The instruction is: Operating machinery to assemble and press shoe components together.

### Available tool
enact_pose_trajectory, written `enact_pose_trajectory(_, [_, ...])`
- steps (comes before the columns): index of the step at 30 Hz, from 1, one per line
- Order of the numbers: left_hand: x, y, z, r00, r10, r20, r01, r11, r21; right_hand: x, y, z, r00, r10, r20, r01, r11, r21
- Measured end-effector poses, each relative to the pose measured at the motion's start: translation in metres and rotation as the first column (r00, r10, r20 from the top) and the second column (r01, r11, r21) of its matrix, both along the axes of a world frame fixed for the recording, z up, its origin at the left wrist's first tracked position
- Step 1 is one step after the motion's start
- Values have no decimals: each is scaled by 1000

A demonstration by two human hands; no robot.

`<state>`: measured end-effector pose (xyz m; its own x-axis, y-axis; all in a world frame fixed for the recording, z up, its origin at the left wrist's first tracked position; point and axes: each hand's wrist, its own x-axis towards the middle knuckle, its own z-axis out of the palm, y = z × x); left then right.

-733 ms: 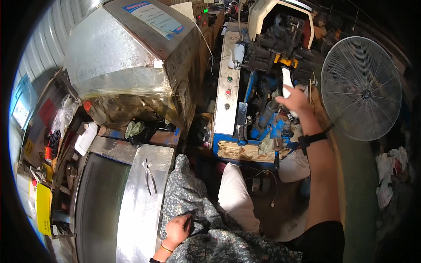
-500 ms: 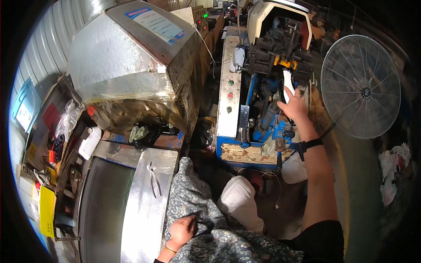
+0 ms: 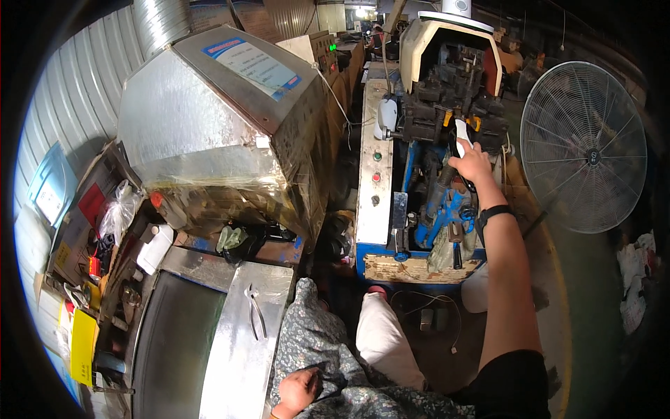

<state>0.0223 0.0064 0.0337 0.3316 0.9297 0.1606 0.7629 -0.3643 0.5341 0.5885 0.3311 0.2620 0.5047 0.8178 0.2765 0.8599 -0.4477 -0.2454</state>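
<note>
Blue-framed machine (image 3: pixel 434 192) ahead; floral cloth (image 3: pixel 307 332) on lap; left hand (image 3: pixel 299 390) half-curled on it, contents unclear; right hand (image 3: pixel 472 165) part-closed, holding near end of slim black-and-white piece (image 3: pixel 462 131) — just below yellow parts (image 3: pixel 474 123); likely light, stiffish — best held by edges.

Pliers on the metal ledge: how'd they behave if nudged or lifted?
The pliers look all-metal, so probably stiff and fairly heavy for their size. Lying flat on the shiny metal ledge, they'd likely slide rather than roll.
</note>
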Motion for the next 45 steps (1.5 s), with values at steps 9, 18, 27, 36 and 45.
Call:
enact_pose_trajectory(9, [5,6,2,997,34,-66,-34,999,13,-6,6,27,998,-38,-41,36,998,-46])
enact_pose_trajectory(18, [6,6,5,999,33,-22,-32,998,51,4,15,40,996,-14,-88,8,997,-79])
enact_pose_trajectory(27, [1,8,-4,999,40,0,-40,998,52,2,12,44,995,-32,-99,22,994,-106])
enact_pose_trajectory(36, [1,8,-5,999,31,-17,-30,999,42,0,11,43,997,-30,-71,23,995,-95])
enact_pose_trajectory(45, [2,9,-8,999,18,-27,-17,999,49,7,24,55,1000,-3,-26,1,997,-75])
